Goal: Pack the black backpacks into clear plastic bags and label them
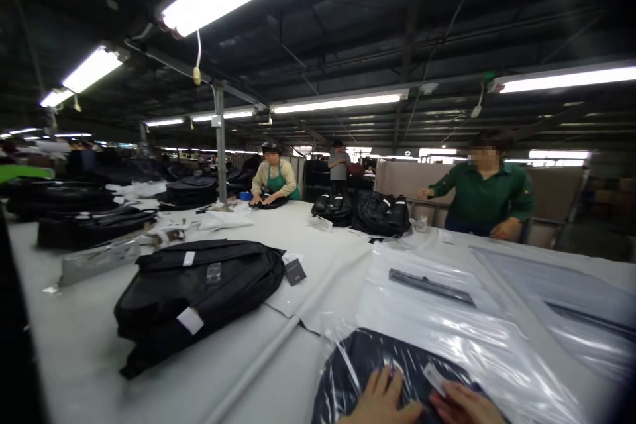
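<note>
A dark bag (pixel 358 351) in a clear plastic sleeve lies at the table's front edge. My left hand (pixel 382 401) rests on the plastic over it, fingers spread and holding nothing. Just right of it, my right hand (pixel 462 404) lies on the same wrapped bag with its fingers stretched out, beside a small white label (pixel 435 377). The lower parts of both hands are cut off by the frame. To the left, a black backpack (pixel 199 291) with white tags and a dark hang tag (pixel 295 271) lies on the white table (pixel 328 265).
Clear plastic bags (pixel 447 331) lie flat at the right. Black backpacks (pixel 380 212) stand at the table's far side; more (pixel 94 222) lie at the left. A person in green (pixel 491 195) stands at the right, another in an apron (pixel 275 179) behind the table. A metal post (pixel 221 152) rises at left.
</note>
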{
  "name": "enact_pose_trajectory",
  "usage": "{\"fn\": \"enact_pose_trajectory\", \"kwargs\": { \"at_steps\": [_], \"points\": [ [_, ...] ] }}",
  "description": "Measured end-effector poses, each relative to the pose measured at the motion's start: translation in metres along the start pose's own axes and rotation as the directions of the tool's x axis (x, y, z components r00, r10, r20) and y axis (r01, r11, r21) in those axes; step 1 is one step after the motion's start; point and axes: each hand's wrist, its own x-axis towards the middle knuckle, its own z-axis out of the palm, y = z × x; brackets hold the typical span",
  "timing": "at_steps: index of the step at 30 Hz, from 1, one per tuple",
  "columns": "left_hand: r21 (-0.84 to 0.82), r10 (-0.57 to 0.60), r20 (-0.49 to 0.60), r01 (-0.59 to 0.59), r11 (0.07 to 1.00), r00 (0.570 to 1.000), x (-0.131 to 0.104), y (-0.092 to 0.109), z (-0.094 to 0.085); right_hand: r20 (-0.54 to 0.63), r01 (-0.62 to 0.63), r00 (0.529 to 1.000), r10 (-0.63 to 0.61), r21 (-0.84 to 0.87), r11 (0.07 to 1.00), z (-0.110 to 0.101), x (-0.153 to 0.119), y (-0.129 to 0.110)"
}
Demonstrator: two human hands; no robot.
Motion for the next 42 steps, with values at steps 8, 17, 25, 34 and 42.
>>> {"fn": "enact_pose_trajectory", "kwargs": {
  "at_steps": [8, 17, 25, 34, 42],
  "points": [
    [-0.034, -0.011, 0.027, 0.012, 0.999, 1.000, -0.019, 0.044, -0.055, -0.153, 0.229, 0.930, -0.333, -0.467, 0.854, -0.013, -0.041, -0.031],
    [-0.076, 0.155, 0.144, -0.146, 0.986, 0.977, -0.026, 0.054, -0.032, 0.083, 0.242, 0.962, -0.258, -0.695, 0.677, 0.035, -0.026, -0.021],
    [-0.088, 0.182, 0.155, -0.170, 0.981, 0.971, -0.022, 0.042, -0.016, 0.078, 0.177, 0.980, -0.183, -0.759, 0.626, 0.041, -0.018, -0.022],
    [-0.065, 0.192, 0.148, -0.184, 0.981, 0.970, -0.022, 0.040, -0.015, 0.086, 0.160, 0.985, -0.150, -0.777, 0.609, 0.040, -0.020, -0.017],
    [-0.072, 0.189, 0.160, -0.180, 0.981, 0.969, -0.022, 0.040, -0.013, 0.088, 0.167, 0.983, -0.161, -0.789, 0.591, 0.038, -0.017, -0.012]
  ]
}}
